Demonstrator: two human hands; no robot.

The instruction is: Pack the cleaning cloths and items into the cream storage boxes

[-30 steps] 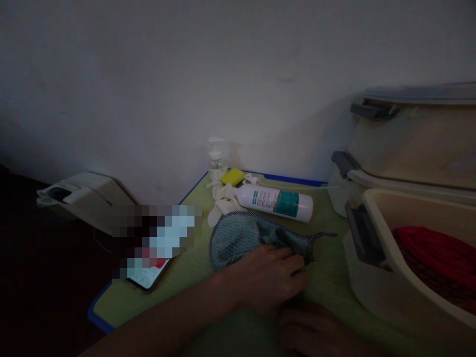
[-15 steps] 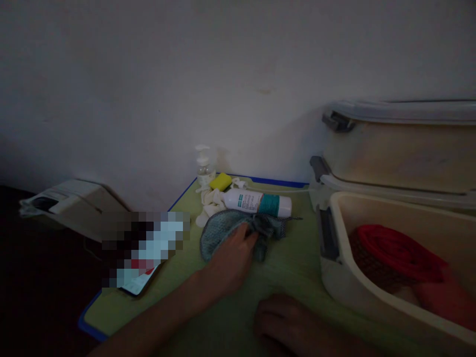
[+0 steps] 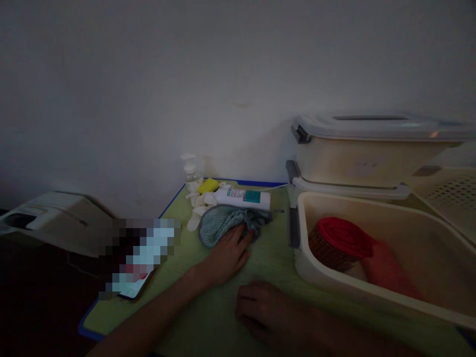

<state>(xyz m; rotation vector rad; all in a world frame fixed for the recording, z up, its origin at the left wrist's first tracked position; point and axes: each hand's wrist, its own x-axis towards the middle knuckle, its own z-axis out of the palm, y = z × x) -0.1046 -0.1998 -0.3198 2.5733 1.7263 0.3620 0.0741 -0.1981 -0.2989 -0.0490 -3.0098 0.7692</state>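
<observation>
My left hand [image 3: 228, 253] lies on a grey-blue mesh-textured cloth [image 3: 219, 223], fingers stretched out and apart over its near right part. The cloth is bunched at its right end and flatter at the left. Closer to me, my right hand [image 3: 260, 310] rests on the green table [image 3: 208, 317] with its fingers curled in; I see nothing in it. Just behind the cloth lies a white bottle with a teal label [image 3: 243, 197]. White gloves or cloth [image 3: 201, 201], a yellow sponge [image 3: 208, 186] and a clear pump bottle [image 3: 192, 176] are grouped to its left.
An open cream bin [image 3: 303, 218] at the right holds a rolled red mat [image 3: 340, 243]. Behind it stand stacked lidded boxes [image 3: 357, 158]. A phone [image 3: 136, 287], partly blurred, is at the table's left edge. A white appliance [image 3: 55, 218] sits beyond.
My left hand has gone from gripping the bunched cloth to lying on it with spread fingers. The cloth's right end is less raised. The view has turned slightly right.
</observation>
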